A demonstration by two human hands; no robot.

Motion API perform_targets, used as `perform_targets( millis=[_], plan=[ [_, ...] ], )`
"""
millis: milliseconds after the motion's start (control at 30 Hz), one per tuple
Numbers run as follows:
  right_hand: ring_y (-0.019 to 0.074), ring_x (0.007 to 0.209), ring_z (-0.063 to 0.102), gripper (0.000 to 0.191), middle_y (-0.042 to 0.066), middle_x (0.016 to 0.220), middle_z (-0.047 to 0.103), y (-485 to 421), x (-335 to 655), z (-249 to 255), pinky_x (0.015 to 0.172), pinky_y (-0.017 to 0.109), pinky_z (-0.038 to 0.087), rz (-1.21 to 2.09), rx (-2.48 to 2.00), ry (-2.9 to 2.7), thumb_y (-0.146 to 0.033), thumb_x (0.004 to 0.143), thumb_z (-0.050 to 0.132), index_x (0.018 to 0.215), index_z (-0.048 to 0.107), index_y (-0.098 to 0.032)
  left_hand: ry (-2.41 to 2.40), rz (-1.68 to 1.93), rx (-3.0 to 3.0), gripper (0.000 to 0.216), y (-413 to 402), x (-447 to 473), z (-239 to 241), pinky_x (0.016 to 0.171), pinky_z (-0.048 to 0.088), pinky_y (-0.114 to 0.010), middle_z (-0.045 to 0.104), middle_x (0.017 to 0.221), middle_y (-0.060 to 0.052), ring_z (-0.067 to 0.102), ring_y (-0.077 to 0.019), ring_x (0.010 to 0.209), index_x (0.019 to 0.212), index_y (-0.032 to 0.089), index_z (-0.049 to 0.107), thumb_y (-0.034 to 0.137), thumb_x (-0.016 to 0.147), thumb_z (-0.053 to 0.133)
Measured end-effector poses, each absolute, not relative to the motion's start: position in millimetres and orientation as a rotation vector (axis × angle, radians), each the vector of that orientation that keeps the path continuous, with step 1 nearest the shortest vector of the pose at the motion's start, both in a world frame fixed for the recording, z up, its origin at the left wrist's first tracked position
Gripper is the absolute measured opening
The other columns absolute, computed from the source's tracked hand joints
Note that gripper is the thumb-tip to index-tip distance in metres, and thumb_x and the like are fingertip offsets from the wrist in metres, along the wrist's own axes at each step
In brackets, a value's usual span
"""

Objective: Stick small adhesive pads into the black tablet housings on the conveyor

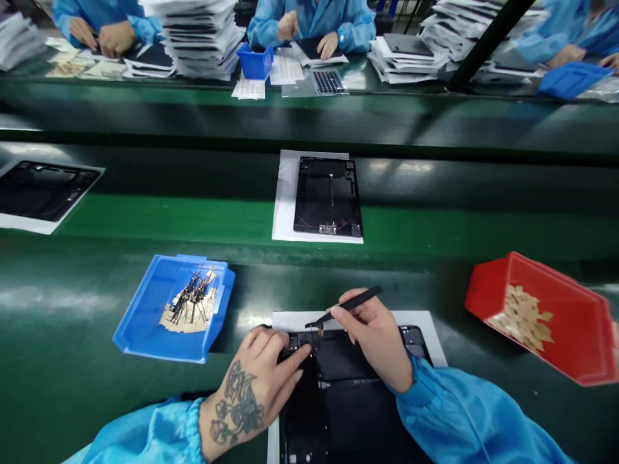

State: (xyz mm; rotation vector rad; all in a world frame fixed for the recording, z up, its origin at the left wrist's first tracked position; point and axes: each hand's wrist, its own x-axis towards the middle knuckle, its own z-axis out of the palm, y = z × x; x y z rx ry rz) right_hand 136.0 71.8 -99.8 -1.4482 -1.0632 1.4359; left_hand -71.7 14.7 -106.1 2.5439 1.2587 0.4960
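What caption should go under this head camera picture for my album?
The right hand holds black tweezers over a dark tablet shell while the left hand presses its top edge.

One head-worn camera looks forward and down across a green workbench (pixel 97 309). The left hand (pixel 261 380) and right hand (pixel 372 338) lie close beneath it at the near edge. Co-workers (pixel 312 26) sit facing it beyond the far edge.

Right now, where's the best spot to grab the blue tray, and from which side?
The blue tray is likely gripped by its bare left wall, from the left: the rim is raised and free there, the parts lie toward its right.
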Motion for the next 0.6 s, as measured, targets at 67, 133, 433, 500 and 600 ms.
perform_targets(
  millis=[67,133,433,500,600],
  plan=[
    [0.0074,0.043,0.041,0.030,-0.003,0.061,0.056,72,135,-100,0.041,0.020,0.031,1.433,-1.436,-1.070,-0.040,0.074,0.074,0.085,0.055,-0.019,1.239,0.516,2.507,0.035,16,-74,-107,0.073,0.046,-0.041,0.054,0.092,-0.010,0.050,-0.0234,0.086,0.120,0.020,0.058,0.018,0.086,0.051],
    [0.0074,0.043,0.040,0.029,-0.004,0.059,0.054,72,133,-101,0.041,0.020,0.031,1.430,-1.425,-1.071,-0.039,0.075,0.073,0.085,0.055,-0.019,1.211,0.575,2.516,0.034,17,-76,-111,0.069,0.045,-0.037,0.054,0.089,-0.009,0.050,-0.0214,0.082,0.119,0.018,0.057,0.015,0.086,0.050],
    [0.0071,0.041,0.039,0.028,-0.007,0.051,0.048,69,126,-100,0.039,0.018,0.028,1.551,-1.403,-1.059,-0.039,0.077,0.071,0.086,0.054,-0.019,1.089,0.798,2.853,0.032,17,-69,-112,0.057,0.036,-0.029,0.054,0.070,-0.001,0.047,-0.0133,0.063,0.118,0.015,0.056,0.007,0.087,0.051],
    [0.0072,0.041,0.038,0.027,-0.008,0.051,0.048,68,125,-100,0.040,0.018,0.028,1.563,-1.402,-1.086,-0.037,0.077,0.070,0.086,0.053,-0.019,1.072,0.786,2.848,0.026,17,-68,-112,0.055,0.035,-0.029,0.055,0.069,-0.001,0.048,-0.0136,0.062,0.112,0.012,0.059,0.008,0.087,0.052],
    [0.0075,0.043,0.040,0.026,-0.007,0.055,0.050,67,125,-103,0.041,0.019,0.030,1.518,-1.419,-1.148,-0.036,0.077,0.070,0.086,0.054,-0.019,1.070,0.826,2.803,0.026,17,-70,-116,0.053,0.033,-0.030,0.055,0.068,-0.002,0.047,-0.0138,0.061,0.113,0.011,0.059,0.010,0.088,0.052]
  ],
)
